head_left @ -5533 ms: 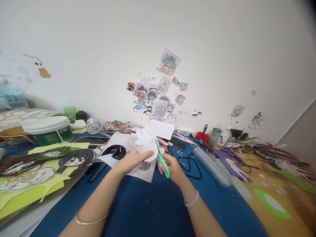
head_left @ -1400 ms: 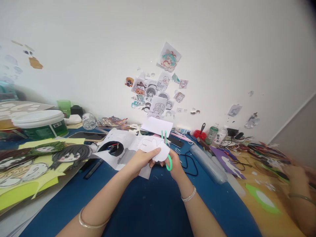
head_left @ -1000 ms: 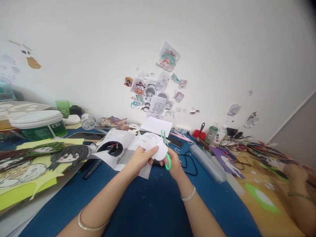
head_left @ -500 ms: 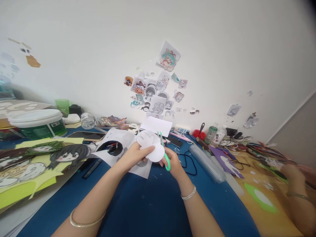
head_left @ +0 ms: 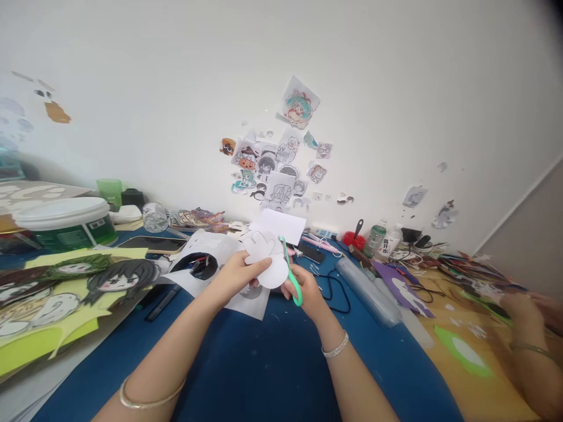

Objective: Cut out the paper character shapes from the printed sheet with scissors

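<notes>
My left hand pinches a white paper cutout with rounded lobes, held up over the blue table. My right hand grips green-handled scissors, fingers through the loops, blades pointing up along the cutout's right edge. Beneath both hands lies a printed white sheet with a dark round hole cut into it.
Yellow-green foam boards with cartoon heads fill the left. A green tub with a white lid, a phone, a clear tube, a black cable and bottles surround me. Another person's hand works at far right.
The paper cutout has been turned in my left hand while the scissors worked along its edge. Another person's hand has come into view at the right.
</notes>
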Motion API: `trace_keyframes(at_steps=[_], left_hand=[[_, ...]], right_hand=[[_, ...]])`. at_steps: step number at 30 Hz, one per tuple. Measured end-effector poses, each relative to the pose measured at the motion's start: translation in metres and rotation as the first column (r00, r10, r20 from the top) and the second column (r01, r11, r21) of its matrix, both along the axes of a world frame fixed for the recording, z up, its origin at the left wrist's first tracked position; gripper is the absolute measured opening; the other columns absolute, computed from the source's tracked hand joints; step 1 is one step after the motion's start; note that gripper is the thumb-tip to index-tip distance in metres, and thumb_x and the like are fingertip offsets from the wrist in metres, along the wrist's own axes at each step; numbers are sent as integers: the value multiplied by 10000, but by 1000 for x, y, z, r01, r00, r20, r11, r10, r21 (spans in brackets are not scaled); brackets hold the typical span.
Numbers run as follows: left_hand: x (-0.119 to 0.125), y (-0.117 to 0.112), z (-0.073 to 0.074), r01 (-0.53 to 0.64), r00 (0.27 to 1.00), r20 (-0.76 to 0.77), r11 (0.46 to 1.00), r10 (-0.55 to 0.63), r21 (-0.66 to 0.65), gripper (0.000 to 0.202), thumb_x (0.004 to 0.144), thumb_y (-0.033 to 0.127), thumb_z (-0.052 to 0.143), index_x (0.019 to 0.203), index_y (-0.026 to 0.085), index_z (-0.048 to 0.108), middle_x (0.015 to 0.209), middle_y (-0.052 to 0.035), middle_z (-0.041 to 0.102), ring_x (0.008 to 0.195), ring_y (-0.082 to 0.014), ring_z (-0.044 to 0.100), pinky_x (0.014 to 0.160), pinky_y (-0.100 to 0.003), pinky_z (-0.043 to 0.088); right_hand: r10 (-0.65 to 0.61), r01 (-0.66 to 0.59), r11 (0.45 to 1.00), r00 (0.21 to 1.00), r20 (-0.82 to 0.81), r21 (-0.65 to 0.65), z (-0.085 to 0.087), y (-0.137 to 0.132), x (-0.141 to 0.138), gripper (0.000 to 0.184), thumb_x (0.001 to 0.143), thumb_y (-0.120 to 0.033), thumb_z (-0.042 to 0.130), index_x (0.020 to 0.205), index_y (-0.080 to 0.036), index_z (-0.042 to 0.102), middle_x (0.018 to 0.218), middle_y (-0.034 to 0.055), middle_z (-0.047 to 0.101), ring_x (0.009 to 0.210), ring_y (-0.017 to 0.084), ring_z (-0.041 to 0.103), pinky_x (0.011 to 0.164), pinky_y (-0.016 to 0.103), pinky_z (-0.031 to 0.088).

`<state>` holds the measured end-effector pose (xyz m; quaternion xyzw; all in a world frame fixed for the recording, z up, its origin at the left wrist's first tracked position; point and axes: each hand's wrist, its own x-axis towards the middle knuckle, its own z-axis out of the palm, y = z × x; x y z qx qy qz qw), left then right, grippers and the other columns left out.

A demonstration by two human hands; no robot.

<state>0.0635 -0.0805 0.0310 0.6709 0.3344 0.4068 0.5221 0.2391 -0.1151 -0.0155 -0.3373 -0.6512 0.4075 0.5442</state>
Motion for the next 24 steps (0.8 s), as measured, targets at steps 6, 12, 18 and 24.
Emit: trace_keyframes(at_steps=[6, 12, 18, 24], left_hand=[[0, -2, 6, -57, 997, 46, 998, 58, -6, 299, 676, 427, 605, 714, 131, 610, 559, -2, 573, 449, -100, 460, 443, -217, 356], [1, -4, 8, -86, 994, 71, 996, 86, -13, 313, 665, 421, 624, 762, 123, 626, 610, -14, 601, 461, -100, 472, 445, -221, 370], [0, -3, 6, 12, 985, 171, 998, -2, -56, 304, 695, 429, 609, 788, 140, 599, 640, -10, 602, 477, -85, 468, 459, -207, 366], [8, -12, 5, 187, 982, -18, 982, -187, -18, 351, 760, 448, 519, 643, 121, 571, 431, -8, 531, 437, -108, 481, 493, -229, 370]], right_hand=[[11, -12, 1000, 998, 57, 25, 2, -2, 1, 354, 751, -464, 578, 851, -127, 533, 504, -36, 456, 452, 81, 388, 443, 218, 307], [9, -11, 1000, 998, 65, 29, 4, -4, 0, 334, 760, -454, 570, 823, -129, 529, 505, -37, 449, 453, 80, 389, 446, 218, 304], [-9, 7, 999, 999, 49, 31, 3, -3, 0, 345, 758, -450, 577, 868, -125, 533, 504, -39, 453, 446, 77, 386, 448, 215, 312], [-61, 60, 997, 998, 14, 38, 2, 1, 0, 346, 751, -454, 586, 862, -130, 534, 515, -36, 462, 441, 78, 399, 440, 213, 322]])
